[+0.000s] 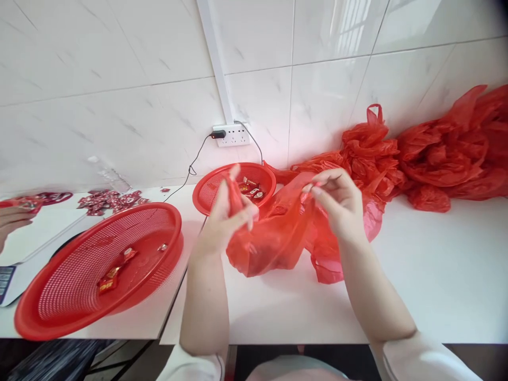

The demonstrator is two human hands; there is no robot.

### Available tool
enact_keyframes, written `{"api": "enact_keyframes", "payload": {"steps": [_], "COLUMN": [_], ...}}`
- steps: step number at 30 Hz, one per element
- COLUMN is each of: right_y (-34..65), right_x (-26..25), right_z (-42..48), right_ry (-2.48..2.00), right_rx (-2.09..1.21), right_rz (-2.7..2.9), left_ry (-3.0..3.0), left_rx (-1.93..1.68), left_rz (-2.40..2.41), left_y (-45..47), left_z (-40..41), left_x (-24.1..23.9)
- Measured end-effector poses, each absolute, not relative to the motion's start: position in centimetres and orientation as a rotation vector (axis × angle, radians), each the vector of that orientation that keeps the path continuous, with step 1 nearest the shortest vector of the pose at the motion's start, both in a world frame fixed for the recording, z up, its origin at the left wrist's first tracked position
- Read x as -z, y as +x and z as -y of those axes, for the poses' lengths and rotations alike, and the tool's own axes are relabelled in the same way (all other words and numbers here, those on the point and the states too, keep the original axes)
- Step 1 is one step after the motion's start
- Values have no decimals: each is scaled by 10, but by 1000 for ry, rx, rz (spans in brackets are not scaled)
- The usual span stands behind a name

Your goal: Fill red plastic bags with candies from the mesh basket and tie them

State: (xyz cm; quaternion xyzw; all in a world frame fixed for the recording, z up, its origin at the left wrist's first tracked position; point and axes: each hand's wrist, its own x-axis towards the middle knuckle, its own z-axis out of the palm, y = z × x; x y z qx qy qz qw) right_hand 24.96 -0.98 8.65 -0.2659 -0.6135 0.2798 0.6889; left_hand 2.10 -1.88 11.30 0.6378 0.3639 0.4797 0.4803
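Note:
Between my hands, over the white table, hangs a thin red plastic bag. My left hand is closed on one part of it, slightly blurred. Fingertips of my right hand pinch the bag's upper right part. Dark shapes show faintly through the film, too unclear to name. Just behind my left hand stands a small red basket with several small wrapped packets in it. Part of that basket is hidden by my hand and the bag.
A large red mesh basket at left holds a few red packets. Small red packets lie heaped behind it. Another person's hand shows at the left edge. Crumpled red bags line the wall. A power strip has cables plugged in.

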Motion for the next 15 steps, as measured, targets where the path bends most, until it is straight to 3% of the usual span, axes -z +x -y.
{"api": "enact_keyframes", "payload": {"steps": [3,6,15], "right_y": [239,236,248], "right_x": [-89,-91,-88], "right_z": [25,31,10], "right_ry": [-490,-475,-786], "right_rx": [-424,-308,-661], "right_rz": [1839,2056,1978], "left_ry": [1805,1920,1415], "left_rx": [-807,-672,-758], "left_rz": [-915,-844,-834], "left_y": [43,56,54], "left_z": [23,24,9], "left_x": [-102,-96,-88]}}
